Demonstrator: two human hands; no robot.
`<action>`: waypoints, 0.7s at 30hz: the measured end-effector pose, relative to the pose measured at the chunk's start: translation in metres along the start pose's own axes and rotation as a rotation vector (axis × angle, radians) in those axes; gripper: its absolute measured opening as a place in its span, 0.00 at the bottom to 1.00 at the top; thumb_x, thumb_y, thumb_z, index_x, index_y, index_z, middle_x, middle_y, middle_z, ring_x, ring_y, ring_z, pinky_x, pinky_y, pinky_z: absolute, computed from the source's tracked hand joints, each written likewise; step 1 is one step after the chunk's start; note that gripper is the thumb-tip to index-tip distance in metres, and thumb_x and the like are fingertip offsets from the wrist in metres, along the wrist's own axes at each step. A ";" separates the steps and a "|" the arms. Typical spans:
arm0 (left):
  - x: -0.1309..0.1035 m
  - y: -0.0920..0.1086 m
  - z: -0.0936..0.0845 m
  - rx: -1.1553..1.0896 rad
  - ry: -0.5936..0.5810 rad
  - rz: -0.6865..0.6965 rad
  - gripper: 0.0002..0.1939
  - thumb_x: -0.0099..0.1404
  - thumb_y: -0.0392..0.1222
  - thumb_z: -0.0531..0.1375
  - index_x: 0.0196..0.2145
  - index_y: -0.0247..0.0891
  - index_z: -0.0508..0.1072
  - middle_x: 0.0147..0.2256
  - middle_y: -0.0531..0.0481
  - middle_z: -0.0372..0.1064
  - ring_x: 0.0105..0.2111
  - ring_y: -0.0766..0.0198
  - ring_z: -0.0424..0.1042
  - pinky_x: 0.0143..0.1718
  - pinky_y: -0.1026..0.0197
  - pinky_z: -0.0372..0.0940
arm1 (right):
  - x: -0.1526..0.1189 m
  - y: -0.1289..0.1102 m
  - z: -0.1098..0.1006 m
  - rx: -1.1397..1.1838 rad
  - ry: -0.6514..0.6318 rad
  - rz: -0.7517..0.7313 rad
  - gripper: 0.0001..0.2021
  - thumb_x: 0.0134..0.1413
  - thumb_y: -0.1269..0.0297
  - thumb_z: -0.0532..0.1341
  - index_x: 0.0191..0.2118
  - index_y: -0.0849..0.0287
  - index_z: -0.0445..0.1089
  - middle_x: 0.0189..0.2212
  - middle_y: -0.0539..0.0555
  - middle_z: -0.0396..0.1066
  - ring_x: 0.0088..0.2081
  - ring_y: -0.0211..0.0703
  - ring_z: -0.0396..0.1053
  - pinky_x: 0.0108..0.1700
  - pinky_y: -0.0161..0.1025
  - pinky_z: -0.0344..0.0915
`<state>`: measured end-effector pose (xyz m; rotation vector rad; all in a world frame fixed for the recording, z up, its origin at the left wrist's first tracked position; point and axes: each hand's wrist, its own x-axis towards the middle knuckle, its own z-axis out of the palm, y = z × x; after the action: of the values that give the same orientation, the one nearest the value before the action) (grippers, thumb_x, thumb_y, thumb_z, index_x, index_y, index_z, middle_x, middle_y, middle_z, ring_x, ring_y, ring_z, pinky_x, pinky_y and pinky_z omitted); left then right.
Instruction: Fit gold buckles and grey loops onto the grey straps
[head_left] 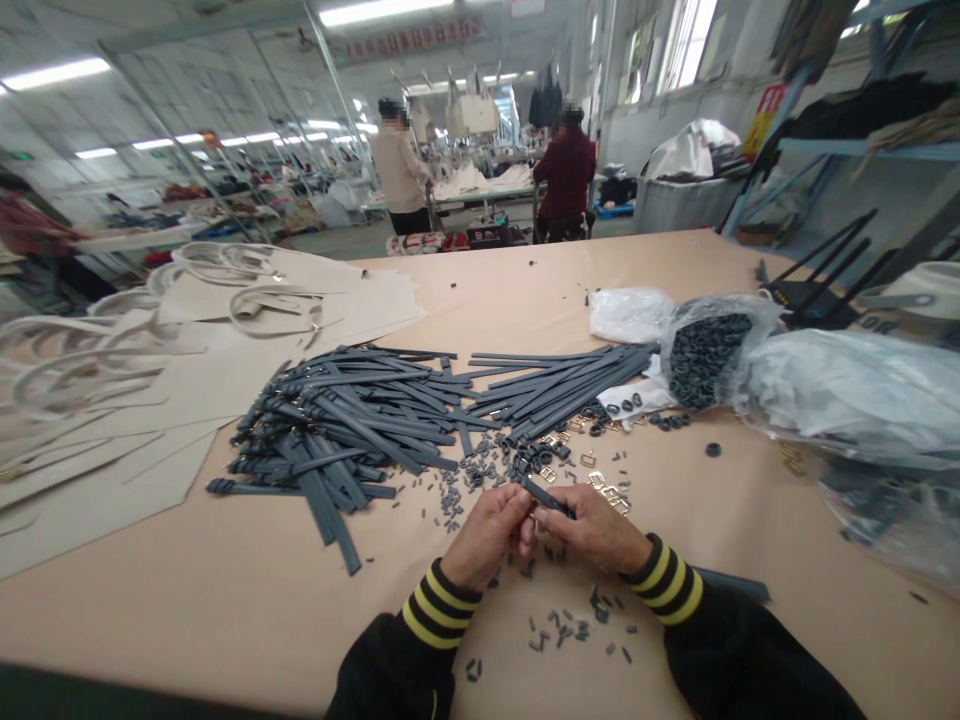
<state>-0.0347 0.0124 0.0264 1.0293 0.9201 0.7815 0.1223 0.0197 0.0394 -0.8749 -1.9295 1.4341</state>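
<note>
My left hand (491, 532) and my right hand (600, 528) meet near the front of the table, fingers closed on one dark strap (549, 498). The strap's end shows between the fingertips; part of it is hidden by my right hand. Just beyond lie small dark loops and short pieces (480, 465), with gold-coloured metal buckles (609, 492) beside my right hand. A big pile of dark straps (352, 410) is to the left, and a second, flatter bundle (566, 385) lies farther back. More short pieces (570, 630) are scattered between my forearms.
Beige panels with looped handles (187, 370) cover the table's left side. At the right are a clear bag of dark rings (705, 355), bulky plastic bags (862, 390) and a black rack (817, 290). Two people (401, 170) stand beyond the table (487, 280).
</note>
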 end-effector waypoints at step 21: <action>-0.003 0.004 0.000 0.361 0.243 0.107 0.12 0.60 0.48 0.50 0.26 0.37 0.61 0.18 0.58 0.58 0.17 0.71 0.58 0.18 0.68 0.55 | 0.001 0.011 0.001 -0.138 0.124 0.079 0.09 0.53 0.61 0.53 0.32 0.61 0.64 0.26 0.48 0.65 0.28 0.37 0.62 0.31 0.32 0.58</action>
<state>-0.0366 0.0110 0.0313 1.3261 1.2535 0.8609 0.1230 0.0218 0.0288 -1.0883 -1.9371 1.2701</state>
